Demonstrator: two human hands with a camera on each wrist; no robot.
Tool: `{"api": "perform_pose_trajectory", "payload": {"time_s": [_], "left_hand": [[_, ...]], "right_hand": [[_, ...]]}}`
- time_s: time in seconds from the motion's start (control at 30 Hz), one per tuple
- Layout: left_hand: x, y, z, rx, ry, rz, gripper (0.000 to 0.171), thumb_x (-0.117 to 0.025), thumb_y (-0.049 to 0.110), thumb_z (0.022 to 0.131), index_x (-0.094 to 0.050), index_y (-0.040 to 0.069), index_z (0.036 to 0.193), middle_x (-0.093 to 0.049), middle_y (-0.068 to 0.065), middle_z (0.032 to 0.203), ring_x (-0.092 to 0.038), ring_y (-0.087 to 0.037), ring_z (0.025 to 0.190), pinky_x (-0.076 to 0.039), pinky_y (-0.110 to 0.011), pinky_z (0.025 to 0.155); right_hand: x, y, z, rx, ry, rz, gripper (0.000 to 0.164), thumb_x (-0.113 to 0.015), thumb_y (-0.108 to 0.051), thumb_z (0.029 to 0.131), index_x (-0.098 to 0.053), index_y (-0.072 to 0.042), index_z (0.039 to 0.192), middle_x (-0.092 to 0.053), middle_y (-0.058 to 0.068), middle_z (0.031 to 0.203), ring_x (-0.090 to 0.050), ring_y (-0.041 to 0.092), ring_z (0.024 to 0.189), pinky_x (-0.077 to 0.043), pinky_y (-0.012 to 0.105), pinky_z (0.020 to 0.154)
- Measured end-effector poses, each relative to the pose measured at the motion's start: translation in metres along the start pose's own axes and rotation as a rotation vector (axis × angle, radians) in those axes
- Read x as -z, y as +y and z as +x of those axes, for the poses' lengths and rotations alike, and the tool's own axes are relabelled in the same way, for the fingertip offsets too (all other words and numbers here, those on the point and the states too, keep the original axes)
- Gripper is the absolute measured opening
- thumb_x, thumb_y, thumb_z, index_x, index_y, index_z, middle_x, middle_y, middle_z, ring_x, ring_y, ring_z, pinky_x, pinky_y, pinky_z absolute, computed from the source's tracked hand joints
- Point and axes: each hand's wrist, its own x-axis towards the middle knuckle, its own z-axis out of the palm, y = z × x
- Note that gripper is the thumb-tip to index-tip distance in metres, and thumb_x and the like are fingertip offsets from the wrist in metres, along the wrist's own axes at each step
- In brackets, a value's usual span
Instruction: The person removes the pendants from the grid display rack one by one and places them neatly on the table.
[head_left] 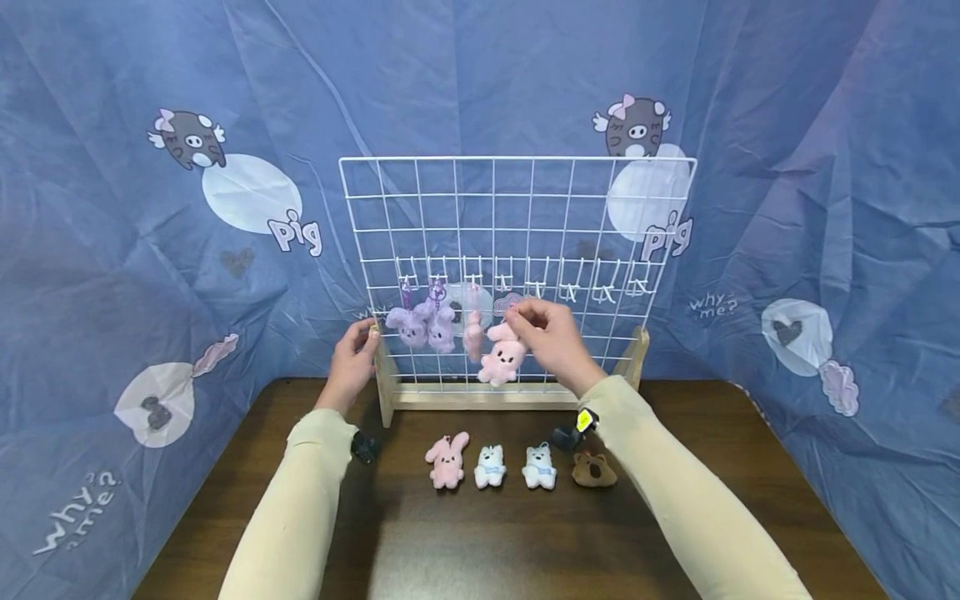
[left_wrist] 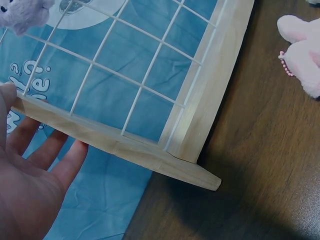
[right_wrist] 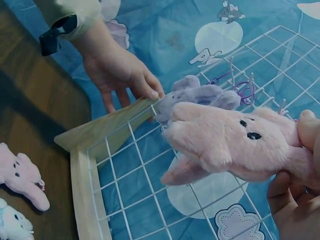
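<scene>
My right hand (head_left: 555,342) pinches a pink bunny plush keychain (head_left: 502,360) near its ears and holds it in front of the white wire grid (head_left: 517,157). In the right wrist view the bunny's face points toward the camera. My left hand (head_left: 352,362) grips the left wooden post (left_wrist: 120,145) of the grid's stand, thumb on one side and fingers on the other. Two purple plush keychains (head_left: 441,329) hang from hooks at the left. Beside them another pink plush keychain (head_left: 472,336) hangs edge-on. Whether the held bunny's ring touches a hook is hidden by my fingers.
White hooks (head_left: 568,292) continue to the right along the grid. On the brown table (head_left: 420,542) lie a pink bunny plush (head_left: 447,463), two white bear plushes (head_left: 491,468) with blue bows, and a brown plush (head_left: 594,471). A blue printed cloth (head_left: 465,75) surrounds the table.
</scene>
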Motion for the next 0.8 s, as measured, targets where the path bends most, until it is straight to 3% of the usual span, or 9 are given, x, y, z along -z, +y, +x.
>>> {"api": "perform_pose_trajectory", "payload": {"time_s": [0.17,0.43,0.63,0.8], "left_hand": [[0.000,-0.001,0.001,-0.001,0.005,-0.004,0.043,-0.046,0.026,0.114,-0.046,0.013,0.155,-0.048,-0.024,0.157,-0.050,-0.036,0.135,-0.050,-0.055,0.100],[0.000,-0.002,0.002,-0.005,0.002,-0.003,0.043,-0.046,0.025,0.114,-0.046,0.013,0.155,-0.050,-0.023,0.156,-0.050,-0.035,0.135,-0.051,-0.054,0.099],[0.001,-0.003,0.003,0.002,0.002,0.000,0.044,-0.046,0.028,0.114,-0.046,0.014,0.156,-0.049,-0.022,0.157,-0.049,-0.035,0.137,-0.049,-0.056,0.103],[0.001,-0.004,0.004,0.007,0.000,0.003,0.045,-0.046,0.029,0.114,-0.045,0.014,0.157,-0.048,-0.022,0.157,-0.048,-0.035,0.138,-0.048,-0.057,0.105]], "right_hand": [[0.004,-0.002,-0.007,-0.031,-0.041,-0.018,0.022,-0.069,-0.023,0.104,-0.076,-0.002,0.109,-0.073,0.007,0.097,-0.060,0.019,0.083,-0.053,0.029,0.066],[0.007,0.006,-0.018,-0.007,-0.098,-0.064,0.023,-0.070,-0.023,0.104,-0.076,-0.001,0.107,-0.075,0.008,0.098,-0.064,0.022,0.089,-0.055,0.030,0.075],[0.013,0.014,-0.028,-0.038,-0.155,-0.108,0.021,-0.069,-0.023,0.105,-0.078,-0.005,0.109,-0.075,0.007,0.105,-0.064,0.020,0.092,-0.056,0.032,0.074],[0.016,0.024,-0.036,-0.038,-0.186,-0.106,0.019,-0.069,-0.019,0.104,-0.077,-0.002,0.108,-0.075,0.010,0.102,-0.064,0.018,0.086,-0.055,0.031,0.072]]}}
